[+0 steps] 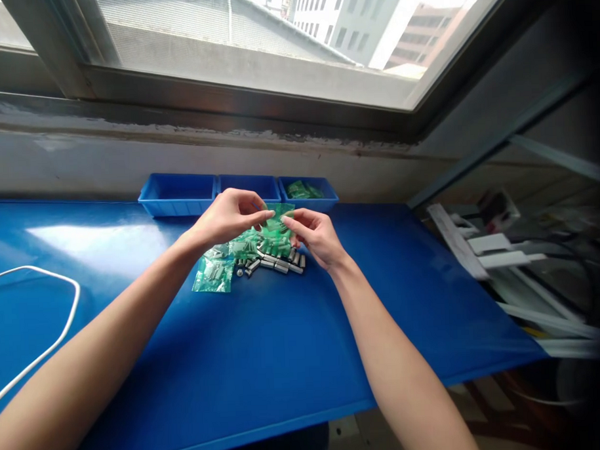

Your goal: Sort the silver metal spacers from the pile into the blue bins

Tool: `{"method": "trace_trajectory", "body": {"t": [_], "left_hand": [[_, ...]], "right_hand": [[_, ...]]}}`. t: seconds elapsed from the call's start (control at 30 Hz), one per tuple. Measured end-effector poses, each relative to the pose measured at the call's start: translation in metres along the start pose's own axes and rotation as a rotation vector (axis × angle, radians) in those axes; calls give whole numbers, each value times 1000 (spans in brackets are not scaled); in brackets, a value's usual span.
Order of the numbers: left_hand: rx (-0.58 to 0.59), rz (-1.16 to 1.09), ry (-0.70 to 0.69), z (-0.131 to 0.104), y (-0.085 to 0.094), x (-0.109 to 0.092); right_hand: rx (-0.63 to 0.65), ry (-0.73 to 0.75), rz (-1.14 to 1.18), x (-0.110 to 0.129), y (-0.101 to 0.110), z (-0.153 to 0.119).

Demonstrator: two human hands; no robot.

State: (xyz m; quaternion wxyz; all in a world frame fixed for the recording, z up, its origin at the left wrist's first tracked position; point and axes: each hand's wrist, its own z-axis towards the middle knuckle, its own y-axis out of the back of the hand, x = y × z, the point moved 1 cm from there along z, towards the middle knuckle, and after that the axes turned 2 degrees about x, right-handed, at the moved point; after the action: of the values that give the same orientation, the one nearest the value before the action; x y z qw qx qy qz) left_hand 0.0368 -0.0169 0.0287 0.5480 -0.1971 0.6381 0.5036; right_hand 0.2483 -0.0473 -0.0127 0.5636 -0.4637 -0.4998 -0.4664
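A small green see-through plastic bag (278, 210) is held up between my two hands, above a pile on the table. My left hand (233, 213) pinches its left side with thumb and fingers. On the right side, my right hand (316, 232) pinches it the same way. Beneath lie more green bags (214, 270) with pale pieces inside. Several short silvery metal cylinders (276, 264) lie loose in front of the pile. Whether the held bag contains anything I cannot tell.
Three joined blue bins (178, 190) stand against the wall under the window; the right one holds green bags (303, 189). A white cable (76, 292) curves over the blue tabletop (265, 364) at left. White frame pieces (508, 260) are stacked beyond the table's right edge.
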Motion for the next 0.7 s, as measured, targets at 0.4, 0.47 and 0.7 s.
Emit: {"method": "trace_trajectory", "body": {"t": [0.4, 0.47, 0.7], "left_hand": [[-114, 276, 8, -1, -3, 7], [-117, 314, -30, 0, -2, 7], [106, 484, -243, -1, -7, 10]], "right_hand": [[-79, -204, 153, -1, 16, 3], [-228, -163, 270, 0, 20, 7], [-450, -195, 467, -7, 23, 13]]}}
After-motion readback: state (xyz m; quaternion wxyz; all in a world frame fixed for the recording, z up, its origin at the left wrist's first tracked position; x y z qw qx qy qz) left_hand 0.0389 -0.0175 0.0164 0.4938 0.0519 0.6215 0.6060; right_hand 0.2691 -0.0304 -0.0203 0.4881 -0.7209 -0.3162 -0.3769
